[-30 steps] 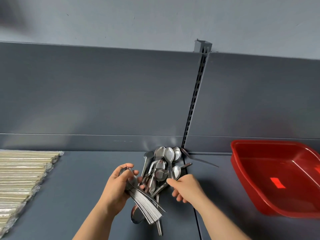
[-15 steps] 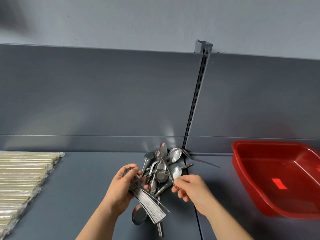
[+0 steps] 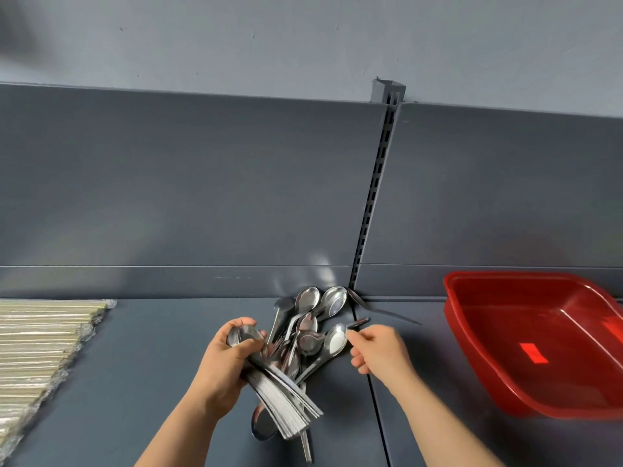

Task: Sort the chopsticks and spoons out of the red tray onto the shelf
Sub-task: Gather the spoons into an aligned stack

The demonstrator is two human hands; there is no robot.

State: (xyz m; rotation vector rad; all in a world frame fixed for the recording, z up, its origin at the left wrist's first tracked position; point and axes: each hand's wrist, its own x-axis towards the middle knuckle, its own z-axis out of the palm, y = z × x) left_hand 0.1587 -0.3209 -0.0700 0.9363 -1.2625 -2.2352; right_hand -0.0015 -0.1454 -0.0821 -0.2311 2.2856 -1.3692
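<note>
My left hand [image 3: 224,362] grips a stacked bundle of metal spoons [image 3: 286,402], bowls in my palm and handles fanning down to the right. Just behind it a loose pile of spoons [image 3: 313,318] lies on the grey shelf [image 3: 141,365] near the back wall. My right hand [image 3: 381,352] is at the pile's right side, fingers curled, thumb and index pinching the rim of one spoon's bowl [image 3: 337,340]. The red tray [image 3: 472,352] stands at the right with nothing visible in it. Wrapped chopsticks [image 3: 40,342] lie in rows at the far left.
A slotted upright [image 3: 374,197] splits the shelf's back panel right behind the spoon pile. One spoon [image 3: 381,310] lies apart, across the seam towards the tray. A further spoon's bowl [image 3: 261,429] pokes out under the bundle.
The spoon my right hand lifted is no longer in it. That hand has moved slightly right and now pinches another spoon's bowl. My left hand keeps its bundle.
</note>
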